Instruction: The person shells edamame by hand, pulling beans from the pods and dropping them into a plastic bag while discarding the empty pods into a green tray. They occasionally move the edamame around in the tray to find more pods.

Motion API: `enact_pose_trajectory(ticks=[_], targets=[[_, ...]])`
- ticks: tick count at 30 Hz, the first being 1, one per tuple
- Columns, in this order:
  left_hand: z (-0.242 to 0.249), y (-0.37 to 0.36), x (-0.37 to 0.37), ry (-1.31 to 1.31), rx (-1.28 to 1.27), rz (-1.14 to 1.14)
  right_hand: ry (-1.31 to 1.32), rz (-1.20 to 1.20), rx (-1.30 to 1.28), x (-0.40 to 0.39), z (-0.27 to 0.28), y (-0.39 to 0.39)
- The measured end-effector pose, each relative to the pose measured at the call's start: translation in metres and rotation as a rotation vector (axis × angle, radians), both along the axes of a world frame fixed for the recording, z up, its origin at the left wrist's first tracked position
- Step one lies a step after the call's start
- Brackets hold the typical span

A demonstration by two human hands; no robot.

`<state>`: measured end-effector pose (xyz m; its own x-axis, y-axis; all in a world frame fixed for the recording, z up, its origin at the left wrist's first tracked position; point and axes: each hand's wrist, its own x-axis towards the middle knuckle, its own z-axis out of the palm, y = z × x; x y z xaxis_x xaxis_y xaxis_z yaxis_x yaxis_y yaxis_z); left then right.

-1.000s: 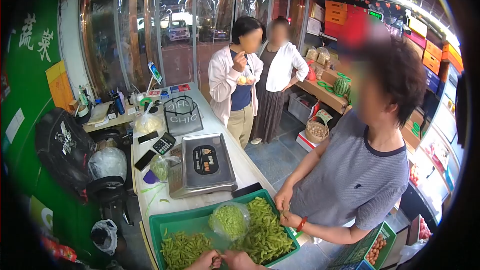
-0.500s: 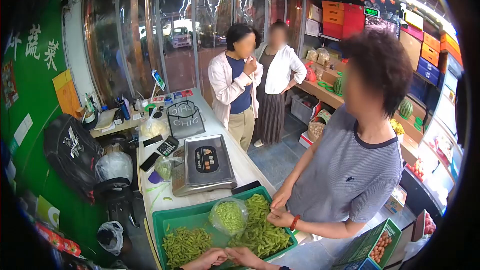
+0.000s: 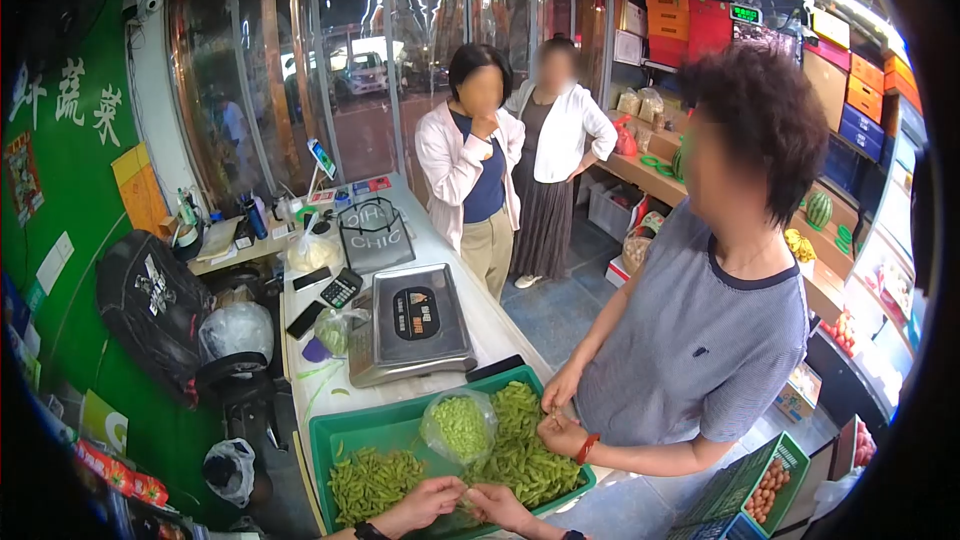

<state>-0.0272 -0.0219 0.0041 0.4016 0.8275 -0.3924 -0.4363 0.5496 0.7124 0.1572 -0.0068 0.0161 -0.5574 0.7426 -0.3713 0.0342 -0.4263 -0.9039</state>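
At the front edge of a green plastic tray [image 3: 322,452], my left hand [image 3: 428,503] and my right hand [image 3: 499,506] meet with their fingertips pinched together. Whatever lies between the fingers is too small to make out. Left of my hands, inside the tray, is a heap of green bean pods [image 3: 372,480]. A larger heap of pods [image 3: 530,455] fills the right side. Between the heaps, toward the back, rests a clear plastic bag [image 3: 459,426] of shelled green beans. Another person's hands [image 3: 562,412] are held together over the tray's right edge.
Behind the tray are a weighing scale [image 3: 420,317], a calculator [image 3: 342,287], phones and a bag [image 3: 375,236] on the counter [image 3: 490,324]. One person in a striped shirt [image 3: 700,340] stands at the right; two people stand beyond the counter. A crate of eggs [image 3: 768,490] is lower right.
My hands have come a little higher over the tray, still fingertip to fingertip. The view has shifted slightly. The other person's hands stay at the tray's right edge.
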Motion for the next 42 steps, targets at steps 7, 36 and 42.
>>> enact_pose_trajectory(ticks=[7, 36, 42], targets=[[-0.006, 0.008, 0.014, -0.008, -0.081, 0.026, 0.196, -0.111, -0.267, 0.007, -0.012, 0.002], [-0.001, 0.000, 0.026, 0.285, 0.077, -0.135, -0.325, -0.204, 0.809, 0.024, 0.004, -0.010], [0.024, -0.008, 0.021, 0.323, 0.235, -0.138, -0.405, 0.007, 0.720, 0.002, 0.000, -0.009]])
